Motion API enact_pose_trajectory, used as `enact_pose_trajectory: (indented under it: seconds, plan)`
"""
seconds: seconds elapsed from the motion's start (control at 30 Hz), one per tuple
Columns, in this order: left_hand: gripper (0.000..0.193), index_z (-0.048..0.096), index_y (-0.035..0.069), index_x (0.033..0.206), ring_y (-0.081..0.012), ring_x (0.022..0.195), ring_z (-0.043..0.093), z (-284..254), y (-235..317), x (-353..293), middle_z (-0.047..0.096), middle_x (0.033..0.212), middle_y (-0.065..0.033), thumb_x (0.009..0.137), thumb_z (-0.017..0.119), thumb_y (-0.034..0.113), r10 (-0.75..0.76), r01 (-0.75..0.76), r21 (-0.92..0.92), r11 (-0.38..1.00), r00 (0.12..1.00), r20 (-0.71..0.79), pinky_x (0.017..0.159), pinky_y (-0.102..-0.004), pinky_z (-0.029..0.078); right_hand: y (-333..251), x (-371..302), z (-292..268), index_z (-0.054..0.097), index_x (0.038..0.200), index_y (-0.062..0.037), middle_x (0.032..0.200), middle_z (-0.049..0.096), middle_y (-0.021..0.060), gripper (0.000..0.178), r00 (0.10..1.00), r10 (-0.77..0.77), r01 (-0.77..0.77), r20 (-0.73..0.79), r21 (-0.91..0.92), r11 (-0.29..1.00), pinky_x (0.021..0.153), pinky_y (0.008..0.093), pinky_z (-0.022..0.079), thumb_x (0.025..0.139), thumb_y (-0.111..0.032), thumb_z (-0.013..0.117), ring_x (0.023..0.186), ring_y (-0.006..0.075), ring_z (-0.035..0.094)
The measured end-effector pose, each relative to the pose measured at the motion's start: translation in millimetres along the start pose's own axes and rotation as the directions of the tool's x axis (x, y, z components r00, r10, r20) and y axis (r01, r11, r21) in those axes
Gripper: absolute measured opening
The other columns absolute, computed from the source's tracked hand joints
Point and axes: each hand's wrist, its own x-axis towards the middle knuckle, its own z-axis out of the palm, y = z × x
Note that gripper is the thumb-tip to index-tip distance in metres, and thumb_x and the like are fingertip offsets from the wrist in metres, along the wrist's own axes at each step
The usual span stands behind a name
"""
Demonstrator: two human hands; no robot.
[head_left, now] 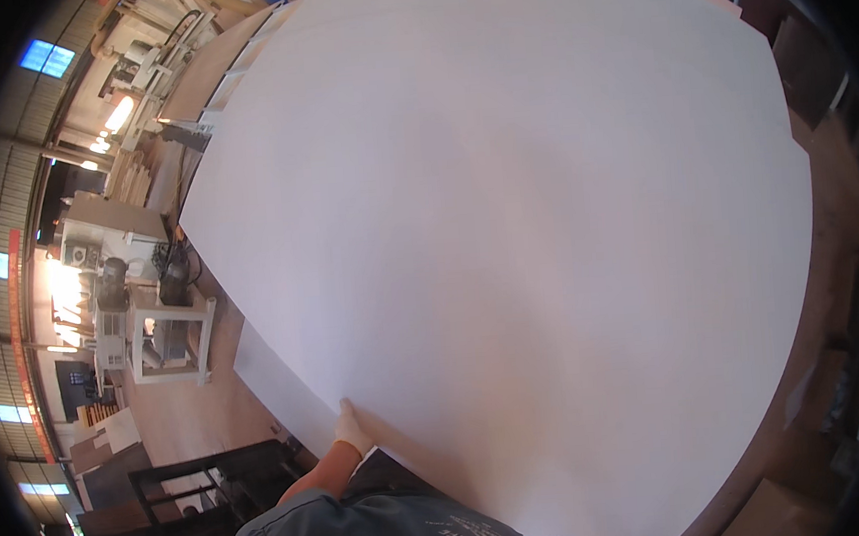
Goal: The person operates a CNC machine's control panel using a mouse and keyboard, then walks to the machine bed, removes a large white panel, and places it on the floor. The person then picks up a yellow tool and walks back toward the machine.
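A large white board [505,213] fills most of the head view, its far corners bending toward the rim. My left hand [353,430], in what looks like a pale glove, is at the board's near left edge. It appears closed on that edge; a thumb shows on the white surface, while the other fingers are hidden. Below the board's left edge, a second white sheet [276,380] sticks out. My right hand is out of sight.
On the left stand a white metal frame stand [178,343], machines [112,285] and a black metal frame [215,472]. Farther back lies a long bench with equipment [152,68]. Brown panels or boxes [785,507] line the right side.
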Motion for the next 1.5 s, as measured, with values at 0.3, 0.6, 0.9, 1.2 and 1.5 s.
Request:
enact_pose_trajectory:
  seconds: [0.3, 0.6, 0.9, 1.2, 1.5]
  plan:
    - [0.035, 0.051, 0.002, 0.132, -0.0427, 0.114, 0.069, -61.8, 96.6, 200.9, 0.069, 0.124, -0.0271, 0.107, 0.059, 0.024, 0.303, -0.311, -0.109, 0.944, 0.949, -0.088, 0.095, -0.0483, 0.057, -126.8, -107.9, 43.0, 0.055, 0.151, 0.0066, 0.154, 0.060, 0.0241, 0.056, 0.923, -0.362, 0.377, -0.131, 0.114, 0.919, 0.122, 0.0429, 0.041, 0.116, -0.034, 0.043, 0.142, 0.0347, 0.057]
    - [0.039, 0.060, 0.002, 0.130, -0.0427, 0.113, 0.071, -75.2, 233.3, 306.9, 0.070, 0.126, -0.0289, 0.108, 0.058, 0.034, 0.426, -0.406, 0.236, 0.883, 0.904, -0.038, 0.094, -0.0527, 0.059, -321.9, -145.2, 38.0, 0.058, 0.148, 0.0061, 0.149, 0.064, 0.0228, 0.054, 0.805, -0.481, 0.591, -0.348, 0.541, 0.598, 0.120, 0.0417, 0.044, 0.116, -0.034, 0.042, 0.135, 0.0345, 0.062]
    - [0.071, 0.066, 0.003, 0.133, -0.0270, 0.095, 0.076, -81.7, 315.7, 328.8, 0.077, 0.113, -0.0109, 0.107, 0.048, 0.068, -0.025, 0.199, -0.769, 0.607, 0.973, 0.231, 0.074, -0.0401, 0.061, -434.1, -136.0, -0.6, 0.058, 0.144, -0.0069, 0.146, 0.062, 0.0285, 0.050, 0.892, -0.282, 0.385, -0.355, 0.266, 0.884, 0.108, 0.0526, 0.051, 0.109, -0.042, 0.049, 0.132, 0.0494, 0.060]
    - [0.067, 0.070, 0.003, 0.108, -0.0199, 0.064, 0.067, -78.6, 347.5, 326.7, 0.074, 0.084, -0.0114, 0.107, 0.049, 0.066, 0.064, 0.153, -0.689, 0.709, 0.958, 0.279, 0.049, -0.0280, 0.047, -488.5, -97.4, -7.1, 0.044, 0.160, 0.0005, 0.155, 0.054, 0.0300, 0.068, 0.808, -0.326, 0.483, -0.492, 0.234, 0.844, 0.118, 0.0510, 0.045, 0.109, -0.045, 0.050, 0.142, 0.0473, 0.053]
    - [0.059, 0.063, 0.007, 0.087, -0.0178, 0.050, 0.055, -77.6, 393.7, 317.5, 0.056, 0.067, -0.0030, 0.106, 0.055, 0.062, 0.096, 0.185, -0.637, 0.748, 0.920, 0.380, 0.043, -0.0289, 0.041, -548.1, -39.5, -34.4, 0.064, 0.146, -0.0040, 0.149, 0.062, 0.0229, 0.055, 0.740, -0.445, 0.584, -0.505, 0.154, 0.797, 0.115, 0.0508, 0.047, 0.109, -0.042, 0.050, 0.139, 0.0435, 0.058]
